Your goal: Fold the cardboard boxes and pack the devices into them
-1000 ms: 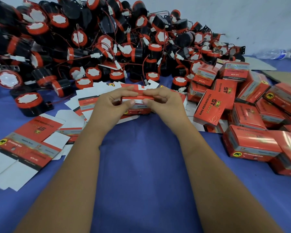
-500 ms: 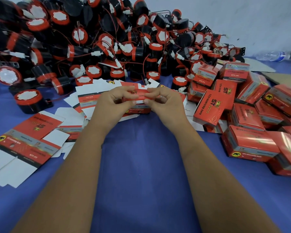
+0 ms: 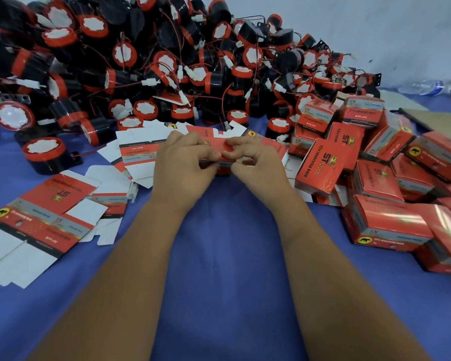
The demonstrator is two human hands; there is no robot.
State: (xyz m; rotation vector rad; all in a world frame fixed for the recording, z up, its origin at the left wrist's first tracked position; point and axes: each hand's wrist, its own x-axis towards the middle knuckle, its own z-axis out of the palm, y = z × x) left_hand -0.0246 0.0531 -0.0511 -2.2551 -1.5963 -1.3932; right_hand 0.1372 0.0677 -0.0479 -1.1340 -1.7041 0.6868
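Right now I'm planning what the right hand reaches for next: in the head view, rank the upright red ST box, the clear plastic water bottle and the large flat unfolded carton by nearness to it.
1. Upright red ST box, just right of the right hand.
2. Large flat unfolded carton, far left, past the left hand.
3. Clear plastic water bottle, back right by the wall.
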